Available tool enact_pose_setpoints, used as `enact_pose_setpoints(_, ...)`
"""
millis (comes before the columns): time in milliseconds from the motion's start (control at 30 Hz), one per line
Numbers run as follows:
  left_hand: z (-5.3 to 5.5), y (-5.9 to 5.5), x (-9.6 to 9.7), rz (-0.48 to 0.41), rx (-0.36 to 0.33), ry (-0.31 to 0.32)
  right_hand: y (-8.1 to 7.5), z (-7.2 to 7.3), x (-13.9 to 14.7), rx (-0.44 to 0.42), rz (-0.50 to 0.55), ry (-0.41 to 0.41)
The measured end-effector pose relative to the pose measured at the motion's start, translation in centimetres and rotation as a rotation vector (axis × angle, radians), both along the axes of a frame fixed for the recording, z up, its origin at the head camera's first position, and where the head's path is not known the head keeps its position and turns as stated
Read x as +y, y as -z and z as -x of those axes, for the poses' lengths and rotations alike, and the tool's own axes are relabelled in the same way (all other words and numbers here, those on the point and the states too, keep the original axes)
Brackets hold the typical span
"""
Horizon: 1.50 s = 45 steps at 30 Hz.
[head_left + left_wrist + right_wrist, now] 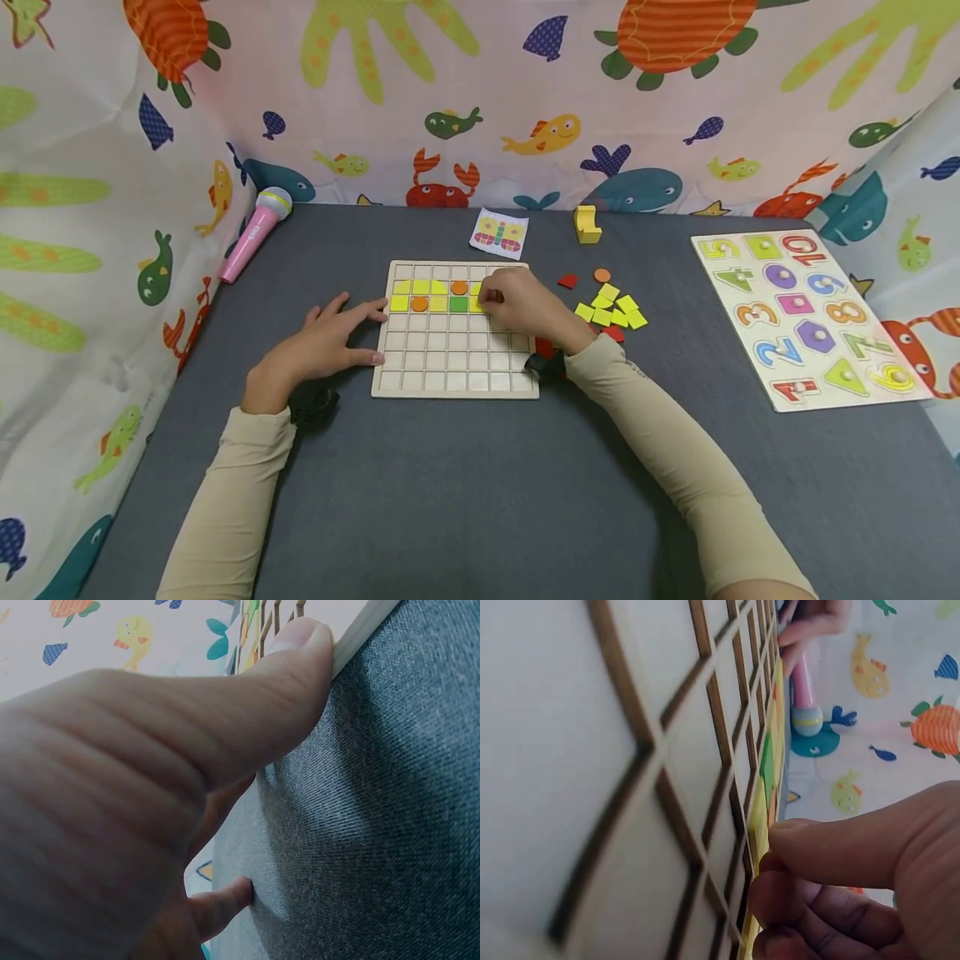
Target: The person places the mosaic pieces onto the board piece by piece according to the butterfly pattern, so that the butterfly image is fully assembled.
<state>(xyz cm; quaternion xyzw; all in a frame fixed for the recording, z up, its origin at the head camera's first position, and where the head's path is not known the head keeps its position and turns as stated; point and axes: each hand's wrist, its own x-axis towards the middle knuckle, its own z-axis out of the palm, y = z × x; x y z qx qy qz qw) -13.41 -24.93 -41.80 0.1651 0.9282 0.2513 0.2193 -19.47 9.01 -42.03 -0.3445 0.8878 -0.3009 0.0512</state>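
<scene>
Grid board (pixel 457 360), one: mid-table, toward the back edge; two rows carry coloured tiles (pixel 458 305). Left hand (pixel 311 346): fingers spread wide, touching the board's left edge. Right hand (pixel 528 304): over the tiled rows' right end, fingertips bunched narrow; cannot tell whether they hold a tile. Picture card (pixel 498 233), yellow block (pixel 588 237): table's back edge. Microphone (pixel 253 237): back left corner.

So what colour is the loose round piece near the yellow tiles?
Orange; the loose round piece shows best in the head view.
</scene>
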Motion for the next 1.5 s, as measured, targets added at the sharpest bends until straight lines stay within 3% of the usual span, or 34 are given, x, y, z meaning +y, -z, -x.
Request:
enact_pose_setpoints(267, -0.1, 0.0, 0.0, -0.031, 0.011, -0.002, -0.5, -0.1, 2.9, -0.044, 0.061, 0.097)
enact_pose_setpoints(800, -0.2, 0.2, -0.1, -0.020, 0.015, 0.003, -1.2, 0.4, 9.2, -0.005, 0.065, 0.337)
enact_pose_setpoints(1100, 0.0, 0.0, 0.0, -0.006, 0.005, 0.004, -0.8, 1.0, 12.5, 0.020, 0.082, 0.459)
enact_pose_setpoints(1300, 0.1, 0.1, 0.0, 0.005, 0.002, 0.003, -0.3, 1.4, 14.3, -0.016, 0.060, 0.516)
enact_pose_setpoints(1500, -0.1, -0.1, 0.1, 0.001, -0.007, 0.000, 0.2, 1.5, 15.5, -0.105, -0.010, 0.562)
